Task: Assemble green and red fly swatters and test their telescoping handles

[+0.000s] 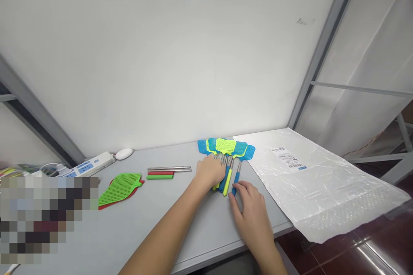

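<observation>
Several fly swatters (226, 145) with blue, teal and yellow-green mesh heads lie fanned together against the wall, their metal shafts and coloured handles pointing towards me. My left hand (211, 169) is closed over the left part of the bunch, its fingertips on the shafts and partly hidden. Thumb and fingers of my right hand (251, 206) pinch the lower end of a blue handle (237, 177) at the right edge of the fan. Between my hands, a yellow-green handle (227, 183) lies on the table.
Left on the table (155, 210) are metal rods (169, 169), a green tube (159, 177) and a red one, plus a green mesh swatter head (121, 188) over a red one. A power strip (92, 163) stands behind. A white mailing bag (309, 180) overhangs the right edge.
</observation>
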The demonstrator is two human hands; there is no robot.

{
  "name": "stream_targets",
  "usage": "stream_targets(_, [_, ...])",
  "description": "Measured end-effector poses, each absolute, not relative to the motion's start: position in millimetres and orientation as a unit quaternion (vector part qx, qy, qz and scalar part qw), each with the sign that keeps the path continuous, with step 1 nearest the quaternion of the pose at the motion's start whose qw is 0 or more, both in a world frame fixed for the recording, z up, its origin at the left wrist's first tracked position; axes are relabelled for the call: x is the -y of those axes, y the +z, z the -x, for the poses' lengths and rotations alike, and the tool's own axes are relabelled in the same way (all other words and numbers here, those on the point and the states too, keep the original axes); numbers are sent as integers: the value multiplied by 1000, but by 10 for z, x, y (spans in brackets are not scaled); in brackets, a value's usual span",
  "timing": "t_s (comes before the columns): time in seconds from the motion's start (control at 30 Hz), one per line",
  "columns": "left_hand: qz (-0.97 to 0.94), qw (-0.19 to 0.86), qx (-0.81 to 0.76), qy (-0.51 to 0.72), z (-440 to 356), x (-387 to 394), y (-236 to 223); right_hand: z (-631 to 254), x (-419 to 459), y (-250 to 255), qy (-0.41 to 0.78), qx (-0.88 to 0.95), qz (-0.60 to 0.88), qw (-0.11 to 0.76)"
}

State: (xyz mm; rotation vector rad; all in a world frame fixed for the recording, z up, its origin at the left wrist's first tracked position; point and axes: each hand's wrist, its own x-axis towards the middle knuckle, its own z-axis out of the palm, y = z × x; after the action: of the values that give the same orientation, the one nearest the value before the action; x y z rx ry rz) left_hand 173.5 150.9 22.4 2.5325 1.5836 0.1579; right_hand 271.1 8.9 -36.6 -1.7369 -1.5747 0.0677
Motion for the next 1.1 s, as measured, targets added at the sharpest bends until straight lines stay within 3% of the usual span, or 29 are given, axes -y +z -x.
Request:
stream_targets(0.4, [-859, 42, -503, 85, -1640, -1533, 209, -2732, -92, -428, 11, 625, 685, 375])
stream_targets(0.73, [-878, -10, -460, 130, -169, -1569, 301, -2634, -173, -290, -22, 656, 590, 470])
stream_targets(0.83, [-878, -19, -460, 133, 216, -1517, 252, -2388, -413, 34, -3, 737, 558, 382])
stream_targets(0.97, [-881, -24, -453, 134, 451, -1475, 168, -1976, -882, 428, -25, 814, 544, 204])
stream_targets(1.1, [-884, -22, -445, 143, 498, -1485, 110, -1704, -1297, 530, -39, 847, 529, 36])
